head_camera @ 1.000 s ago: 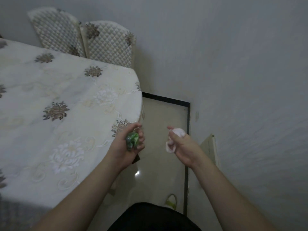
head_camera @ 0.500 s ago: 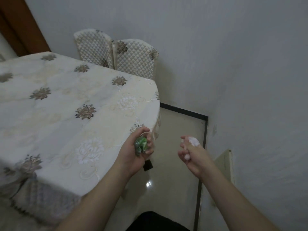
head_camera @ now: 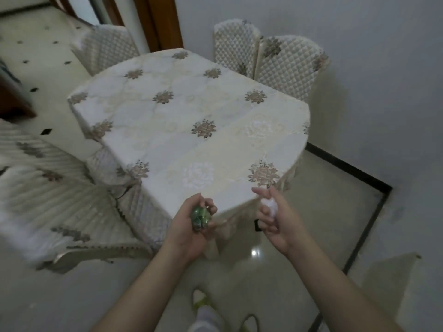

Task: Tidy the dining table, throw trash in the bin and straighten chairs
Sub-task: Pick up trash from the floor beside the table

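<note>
Beside the cloth-covered table (head_camera: 191,121), light crushable trash is enclosed: green wrapper (head_camera: 200,216) within the left hand (head_camera: 191,226), white tissue (head_camera: 270,207) within the right hand (head_camera: 275,220).

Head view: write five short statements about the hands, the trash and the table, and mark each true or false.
1. The left hand has its grip closed on a crumpled green wrapper. True.
2. The right hand is empty. False: it holds a crumpled white tissue.
3. The table with the cream floral tablecloth carries plates and cups. False: nothing lies on the cloth.
4. Two quilted chair backs stand side by side at the far side of the table, near the wall. True.
5. A trash bin stands beside the table. False: no bin is in view.
</note>
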The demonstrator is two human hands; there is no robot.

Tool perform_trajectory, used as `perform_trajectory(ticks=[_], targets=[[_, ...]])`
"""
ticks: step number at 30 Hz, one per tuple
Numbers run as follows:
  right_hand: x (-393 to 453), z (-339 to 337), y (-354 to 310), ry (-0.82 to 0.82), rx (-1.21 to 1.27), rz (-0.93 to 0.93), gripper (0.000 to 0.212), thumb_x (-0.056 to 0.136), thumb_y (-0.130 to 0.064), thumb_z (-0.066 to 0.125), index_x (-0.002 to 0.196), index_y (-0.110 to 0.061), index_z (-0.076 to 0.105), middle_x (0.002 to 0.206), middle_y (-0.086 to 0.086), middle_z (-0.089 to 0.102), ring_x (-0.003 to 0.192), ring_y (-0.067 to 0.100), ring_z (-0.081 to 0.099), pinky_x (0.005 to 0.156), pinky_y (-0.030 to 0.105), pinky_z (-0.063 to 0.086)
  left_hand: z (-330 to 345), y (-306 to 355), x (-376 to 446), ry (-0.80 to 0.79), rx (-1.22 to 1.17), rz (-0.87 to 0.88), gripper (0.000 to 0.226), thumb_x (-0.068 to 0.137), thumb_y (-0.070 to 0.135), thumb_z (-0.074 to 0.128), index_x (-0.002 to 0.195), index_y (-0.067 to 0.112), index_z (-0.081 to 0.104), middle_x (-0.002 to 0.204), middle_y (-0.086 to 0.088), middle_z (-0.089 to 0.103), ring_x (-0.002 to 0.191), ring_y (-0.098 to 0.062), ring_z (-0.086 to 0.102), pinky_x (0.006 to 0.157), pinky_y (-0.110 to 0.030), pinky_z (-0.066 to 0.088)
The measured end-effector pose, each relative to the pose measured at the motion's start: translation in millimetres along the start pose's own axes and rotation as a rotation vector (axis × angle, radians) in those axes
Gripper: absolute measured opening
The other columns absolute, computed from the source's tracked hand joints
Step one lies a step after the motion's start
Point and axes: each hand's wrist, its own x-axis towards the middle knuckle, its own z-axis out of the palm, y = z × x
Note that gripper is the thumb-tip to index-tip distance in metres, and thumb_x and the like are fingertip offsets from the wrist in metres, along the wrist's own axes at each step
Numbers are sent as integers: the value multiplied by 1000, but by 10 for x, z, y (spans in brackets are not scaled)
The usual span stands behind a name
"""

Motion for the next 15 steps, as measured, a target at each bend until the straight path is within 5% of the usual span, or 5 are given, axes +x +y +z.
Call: perform_trajectory(ticks=[5, 9, 15], targets=[[117, 372, 244, -74, -66, 129, 33, 94, -44, 46, 74, -19, 45, 55, -5, 50, 36, 2, 35, 29, 15, 13, -463, 236, -325, 77, -119, 94, 24, 84, 22, 53, 61, 17, 45, 62, -2, 53, 52, -12, 53, 35, -17, 32], [123, 792, 470, -179, -72, 201, 36, 94, -42, 47, 67, -19, 43, 54, -3, 44, 34, 4, 29, 26, 15, 16, -836, 445, -629, 96, -160, 200, 25, 81, 23, 52, 59, 17, 44, 53, 1, 42, 43, -8, 36, 31, -16, 22], [-4, 1562, 968, -291, -148, 247, 37, 95, -36, 48, 62, -18, 42, 50, -3, 39, 32, 5, 24, 28, 16, 14, -1568, 741, -1058, 181, -322, 308, 24, 83, 23, 51, 61, 16, 43, 55, 0, 40, 45, -10, 36, 33, -17, 22]])
